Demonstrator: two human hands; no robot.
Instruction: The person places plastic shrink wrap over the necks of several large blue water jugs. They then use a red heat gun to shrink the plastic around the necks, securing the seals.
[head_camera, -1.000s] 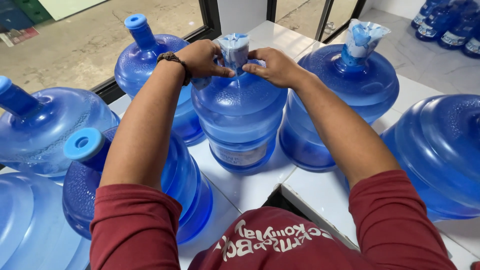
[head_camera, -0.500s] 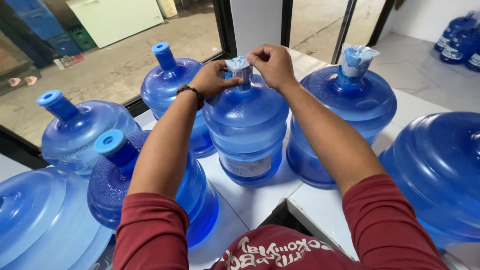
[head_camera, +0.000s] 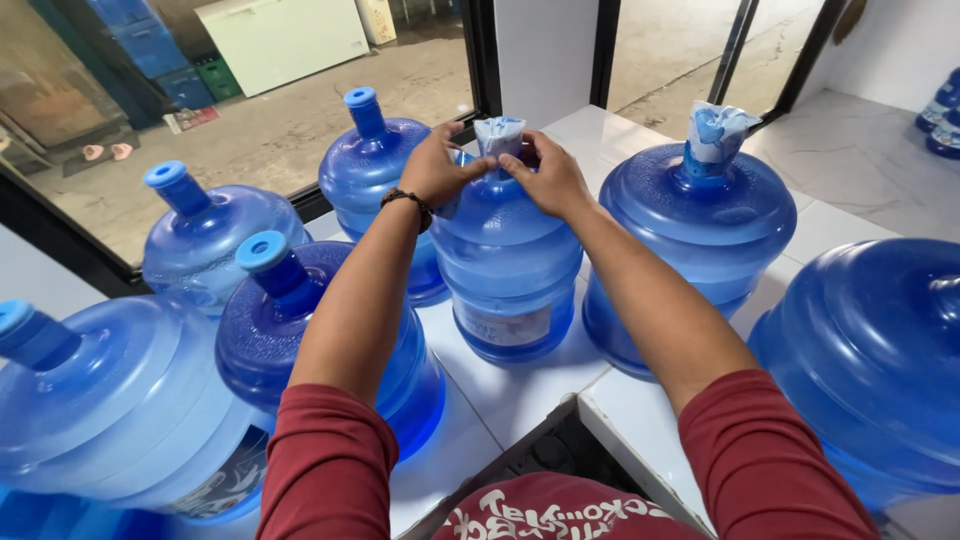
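The left hand (head_camera: 435, 165) and the right hand (head_camera: 548, 178) close from both sides on the pale plastic seal sleeve (head_camera: 498, 135) over the neck of the middle water jug (head_camera: 505, 265), fingers pinching it, so the sleeve sits straight on the cap. This jug stands upright on the white tiled bench (head_camera: 520, 385), close before the person. Right of the jug stands another jug with a sleeve already on (head_camera: 700, 225). Left of it stand blue-capped jugs without sleeve (head_camera: 370, 165), near the window.
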